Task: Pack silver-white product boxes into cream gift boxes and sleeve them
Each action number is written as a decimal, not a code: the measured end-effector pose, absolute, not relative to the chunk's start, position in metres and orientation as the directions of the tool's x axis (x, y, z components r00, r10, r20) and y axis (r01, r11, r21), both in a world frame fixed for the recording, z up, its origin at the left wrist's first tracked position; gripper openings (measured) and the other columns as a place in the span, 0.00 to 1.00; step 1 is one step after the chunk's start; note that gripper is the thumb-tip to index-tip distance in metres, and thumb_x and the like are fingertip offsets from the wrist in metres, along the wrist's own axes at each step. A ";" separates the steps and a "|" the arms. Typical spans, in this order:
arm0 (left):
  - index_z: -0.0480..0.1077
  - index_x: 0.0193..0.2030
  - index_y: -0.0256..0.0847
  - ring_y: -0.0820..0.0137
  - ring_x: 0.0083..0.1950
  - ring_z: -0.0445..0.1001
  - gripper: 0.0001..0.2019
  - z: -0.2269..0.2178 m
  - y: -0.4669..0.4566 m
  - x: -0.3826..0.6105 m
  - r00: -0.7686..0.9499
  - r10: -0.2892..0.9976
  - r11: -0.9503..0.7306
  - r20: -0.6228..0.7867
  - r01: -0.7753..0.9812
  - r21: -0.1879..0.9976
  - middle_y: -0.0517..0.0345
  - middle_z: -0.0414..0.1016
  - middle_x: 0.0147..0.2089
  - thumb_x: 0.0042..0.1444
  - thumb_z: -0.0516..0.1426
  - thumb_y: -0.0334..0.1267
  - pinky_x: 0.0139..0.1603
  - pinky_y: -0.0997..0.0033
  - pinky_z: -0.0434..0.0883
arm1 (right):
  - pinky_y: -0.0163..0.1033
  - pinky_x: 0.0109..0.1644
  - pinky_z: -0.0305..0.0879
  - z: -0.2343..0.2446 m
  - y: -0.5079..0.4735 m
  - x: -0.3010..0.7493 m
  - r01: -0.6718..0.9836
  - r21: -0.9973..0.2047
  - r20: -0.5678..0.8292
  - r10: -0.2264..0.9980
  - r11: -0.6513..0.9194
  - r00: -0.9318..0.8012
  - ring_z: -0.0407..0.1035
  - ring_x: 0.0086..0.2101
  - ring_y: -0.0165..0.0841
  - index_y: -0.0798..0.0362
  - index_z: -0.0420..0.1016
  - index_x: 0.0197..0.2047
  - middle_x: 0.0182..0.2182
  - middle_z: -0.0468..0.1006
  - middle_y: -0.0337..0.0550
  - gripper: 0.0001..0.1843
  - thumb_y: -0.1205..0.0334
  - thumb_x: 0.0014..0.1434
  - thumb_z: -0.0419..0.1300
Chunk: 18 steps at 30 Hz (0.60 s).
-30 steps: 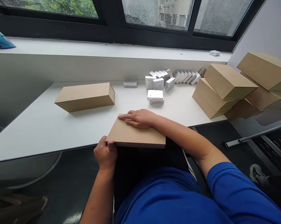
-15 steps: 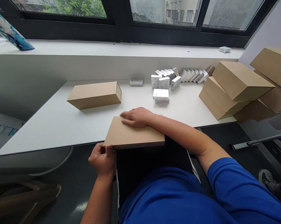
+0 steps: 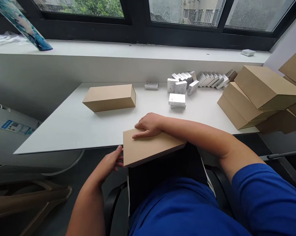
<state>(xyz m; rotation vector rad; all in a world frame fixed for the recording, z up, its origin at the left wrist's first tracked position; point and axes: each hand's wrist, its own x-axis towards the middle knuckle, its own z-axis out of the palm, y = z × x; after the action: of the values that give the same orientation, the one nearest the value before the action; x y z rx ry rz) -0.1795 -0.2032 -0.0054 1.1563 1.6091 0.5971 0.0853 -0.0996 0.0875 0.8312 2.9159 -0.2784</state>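
A flat brown cardboard box overhangs the table's front edge, tilted, above my lap. My right hand rests on its top near the far edge, thumb stretched out and apart from the fingers. Beside the box's left side is my left hand, fingers loosely extended, the tips at or just behind that side. Whether they touch it is hard to see. Another closed cardboard box lies further back on the white table.
Several small white boxes stand and lie at the table's back, and one small white box sits apart. Stacked brown boxes take up the right end. A small white packet is on the windowsill. A stool stands lower left.
The box has turned, its near left corner swinging toward me. My left hand has let go of that corner and opened out. The right hand's thumb has spread on the top.
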 end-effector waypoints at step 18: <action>0.68 0.63 0.45 0.59 0.44 0.83 0.42 0.017 -0.212 -0.129 -0.055 0.881 0.471 -0.470 0.019 0.882 0.52 0.82 0.50 0.44 0.71 0.61 0.34 0.70 0.75 | 0.44 0.43 0.54 0.090 -0.105 0.085 0.547 -0.130 -0.097 0.538 0.827 -0.837 0.76 0.42 0.42 0.54 0.80 0.42 0.45 0.85 0.52 0.35 0.33 0.77 0.47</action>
<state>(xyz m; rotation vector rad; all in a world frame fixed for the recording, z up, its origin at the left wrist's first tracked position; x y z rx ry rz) -0.1286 -0.2120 0.0169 0.8379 1.4603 0.8574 0.0846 -0.1052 0.0904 0.8761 2.9490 -0.2359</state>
